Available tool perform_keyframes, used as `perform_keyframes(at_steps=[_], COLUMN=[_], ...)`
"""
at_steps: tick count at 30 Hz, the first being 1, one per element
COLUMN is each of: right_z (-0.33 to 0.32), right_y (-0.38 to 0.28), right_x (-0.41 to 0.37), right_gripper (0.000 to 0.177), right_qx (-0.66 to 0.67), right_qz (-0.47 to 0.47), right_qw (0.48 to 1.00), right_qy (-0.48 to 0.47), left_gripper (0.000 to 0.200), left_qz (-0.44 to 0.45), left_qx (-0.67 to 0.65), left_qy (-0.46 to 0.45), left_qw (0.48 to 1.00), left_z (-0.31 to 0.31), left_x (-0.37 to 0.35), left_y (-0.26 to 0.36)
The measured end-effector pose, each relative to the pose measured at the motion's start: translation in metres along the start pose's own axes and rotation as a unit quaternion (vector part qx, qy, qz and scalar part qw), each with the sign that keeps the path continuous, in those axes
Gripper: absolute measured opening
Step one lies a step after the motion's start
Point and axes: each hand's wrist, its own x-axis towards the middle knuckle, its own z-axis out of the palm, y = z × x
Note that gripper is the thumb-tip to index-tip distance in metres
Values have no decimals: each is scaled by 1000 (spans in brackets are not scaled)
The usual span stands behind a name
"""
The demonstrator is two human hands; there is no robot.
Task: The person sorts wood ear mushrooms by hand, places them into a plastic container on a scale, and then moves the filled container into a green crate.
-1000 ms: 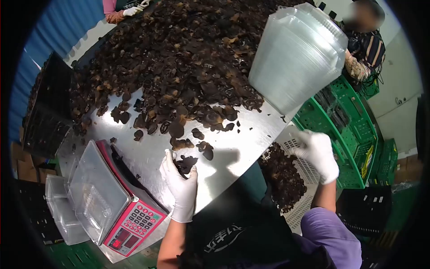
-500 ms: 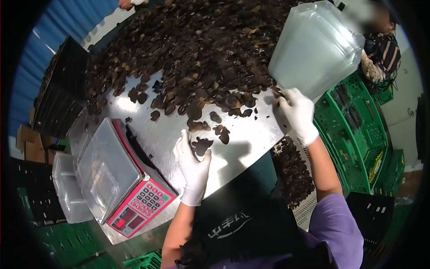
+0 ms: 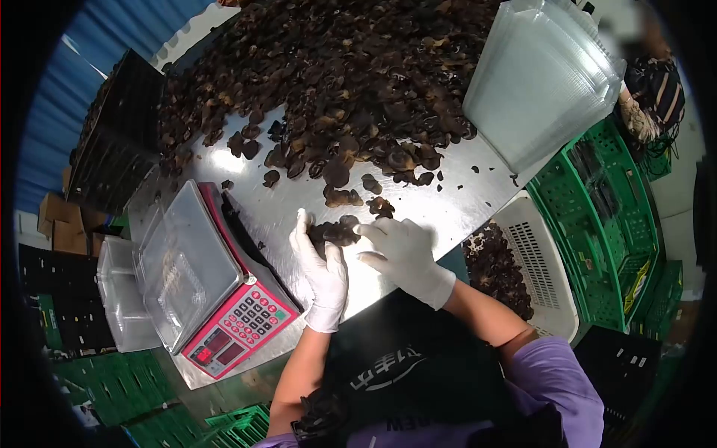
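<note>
In the head view, a dark, ruffled wood ear mushroom (image 3: 336, 231) lies between my two white-gloved hands. My left hand (image 3: 321, 276) holds it from the left, thumb and fingers on either side. From the right, my right hand (image 3: 407, 257) grips its edge with the fingertips, the thumb a little lower. Just beyond them, a few loose mushroom pieces (image 3: 342, 197) rest on the metal table (image 3: 470, 209). A big heap of wood ears (image 3: 351, 89) covers the far part.
At left stands a red scale (image 3: 243, 321) with a clear plastic tray (image 3: 187, 276) on top. Stacked clear containers (image 3: 538, 89) stand at the right. Beside the table are a white basket (image 3: 549, 276) of mushrooms and green crates (image 3: 605, 216). Another person (image 3: 653, 104) is at the far right.
My right hand has come from the table's right edge, near the clear containers, in to the mushroom at my left hand. The view has shifted slightly.
</note>
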Motion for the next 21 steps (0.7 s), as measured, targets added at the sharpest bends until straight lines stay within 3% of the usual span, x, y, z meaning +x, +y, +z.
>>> perform_keyframes(at_steps=[2, 4, 6, 8, 9, 10, 12, 13, 14, 16, 17, 18, 20, 21], right_z=[7, 7, 12, 19, 3, -23, -96, -123, -143, -160, -158, -149, -126, -113], right_y=[3, 14, 27, 50, 47, 49, 31, 35, 39, 42, 43, 42, 38, 35], right_x=[3, 15, 20, 15, 9, 0, -19, -37, -52, -70, -71, -67, -52, -42], right_gripper=[35, 38, 29, 17, 8, 9, 12, 16, 21, 33, 40, 36, 29, 26], right_qx=[28, -44, -64, -38, 21, 64, -30, -101, -171, -334, -324, -273, -162, -134], right_qz=[-8, 28, 34, -50, -34, -9, 50, 93, 139, 212, 201, 192, 177, 152], right_qw=[1000, 995, 992, 994, 996, 997, 998, 991, 975, 914, 922, 942, 971, 979], right_qy=[9, 82, 102, 93, 79, 39, 24, -2, -29, -86, -68, -31, -22, -2], left_gripper=[70, 67, 65, 63, 60, 60, 58, 55, 46, 36, 34, 34, 35, 34], left_qz=[1, 19, 35, 21, 23, 22, -34, -15, 83, 88, 107, 151, 208, 204], left_qx=[20, 49, 62, 44, 27, 30, -67, -24, 25, 41, 77, 160, 337, 405], left_qy=[-9, -4, -13, -7, 3, -1, 56, 76, 112, 54, -28, -82, -110, -174], left_qw=[1000, 999, 997, 999, 999, 999, 996, 997, 990, 994, 991, 972, 912, 874], left_z=[1, 2, 2, 3, 2, -3, -7, -15, -22, -22, -17, -6, 23, 26], left_x=[-1, 0, 0, 0, 0, -2, 0, 4, 12, 33, 45, 57, 63, 65], left_y=[-9, -10, -10, -13, -10, -9, -6, 12, 7, 30, 35, 35, 21, 18])
